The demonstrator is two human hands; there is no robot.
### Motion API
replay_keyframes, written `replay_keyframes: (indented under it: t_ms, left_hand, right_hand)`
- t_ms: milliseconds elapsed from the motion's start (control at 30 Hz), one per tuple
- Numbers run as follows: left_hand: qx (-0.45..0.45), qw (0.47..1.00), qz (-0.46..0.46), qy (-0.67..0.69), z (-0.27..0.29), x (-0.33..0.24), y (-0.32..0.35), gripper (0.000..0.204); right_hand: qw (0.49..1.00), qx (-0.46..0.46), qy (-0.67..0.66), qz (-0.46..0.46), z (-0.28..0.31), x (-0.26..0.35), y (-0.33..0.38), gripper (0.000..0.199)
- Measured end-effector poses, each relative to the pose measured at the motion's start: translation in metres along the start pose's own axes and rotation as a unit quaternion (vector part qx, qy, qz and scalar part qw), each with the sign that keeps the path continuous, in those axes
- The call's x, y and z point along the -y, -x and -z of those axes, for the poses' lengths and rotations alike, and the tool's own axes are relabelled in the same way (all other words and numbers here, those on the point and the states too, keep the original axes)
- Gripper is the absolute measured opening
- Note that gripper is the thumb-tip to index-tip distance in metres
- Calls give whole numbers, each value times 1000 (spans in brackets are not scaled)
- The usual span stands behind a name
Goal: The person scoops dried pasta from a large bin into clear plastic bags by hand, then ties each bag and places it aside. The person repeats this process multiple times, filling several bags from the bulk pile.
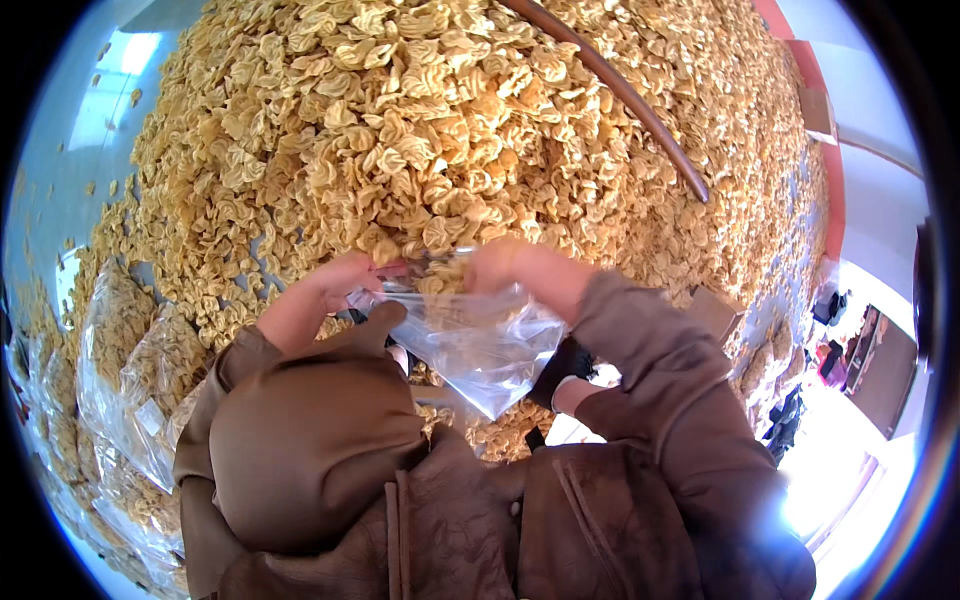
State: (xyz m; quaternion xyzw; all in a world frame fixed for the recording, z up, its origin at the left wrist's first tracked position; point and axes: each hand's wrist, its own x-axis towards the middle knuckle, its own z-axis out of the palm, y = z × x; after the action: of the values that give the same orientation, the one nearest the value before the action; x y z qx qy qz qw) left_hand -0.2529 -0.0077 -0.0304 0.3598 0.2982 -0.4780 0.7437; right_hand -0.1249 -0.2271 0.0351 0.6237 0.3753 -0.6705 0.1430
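Note:
A clear plastic bag [485,350] hangs in front of me with its mouth upward and its pointed lower corner between my legs. My left hand [350,277] pinches the left edge of its mouth. My right hand [503,264] is at the far right side of the mouth, its fingers smeared by motion, so its grip does not show. Some ridged, golden chip-like pieces appear at the mouth between my hands. Beyond the bag rises a broad heap of the same wavy chips [400,140].
A curved brown stick [630,95] lies across the heap. Filled clear bags [140,370] stand at the left. A cardboard box [713,315] is beside my right arm. Another cardboard piece [817,112] sits at the heap's red right edge. Chips are scattered over the pale surface at the left.

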Motion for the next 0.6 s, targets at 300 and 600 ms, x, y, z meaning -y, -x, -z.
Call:
replay_keyframes:
  t_ms: [300,600]
  left_hand:
    - [-80,996,-23,30,33,-14,-8,28]
    - [-20,995,-93,32,-1,-6,18,59]
  right_hand:
    - [836,-509,-206,26,151,-19,-13,72]
    - [801,-245,-534,116,-31,45,-45,64]
